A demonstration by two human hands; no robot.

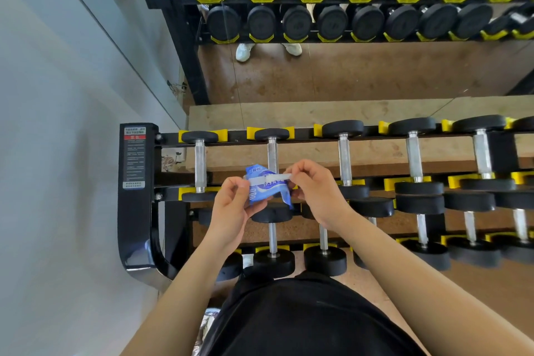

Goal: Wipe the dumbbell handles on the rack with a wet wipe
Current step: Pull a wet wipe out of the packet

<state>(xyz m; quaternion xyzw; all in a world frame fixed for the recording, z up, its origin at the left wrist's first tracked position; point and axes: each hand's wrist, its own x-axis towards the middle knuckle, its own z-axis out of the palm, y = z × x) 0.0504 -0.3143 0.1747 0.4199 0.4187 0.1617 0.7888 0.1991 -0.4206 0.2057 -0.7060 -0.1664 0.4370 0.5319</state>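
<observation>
A blue wet wipe packet (267,188) is held up in front of me, above the rack's top tier. My left hand (231,208) grips its left side. My right hand (313,188) pinches a white strip (270,180) that runs across the packet's top. Behind the packet stand black dumbbells with silver handles (200,165) in yellow cradles on the black rack (135,199). The second dumbbell's handle (272,153) is partly hidden by the packet.
A mirror wall behind the rack reflects the dumbbell rows (332,23) and a pair of white shoes (245,52). A grey wall lies to the left. Lower tiers hold more dumbbells (325,260). A wooden ledge (318,115) runs behind the top tier.
</observation>
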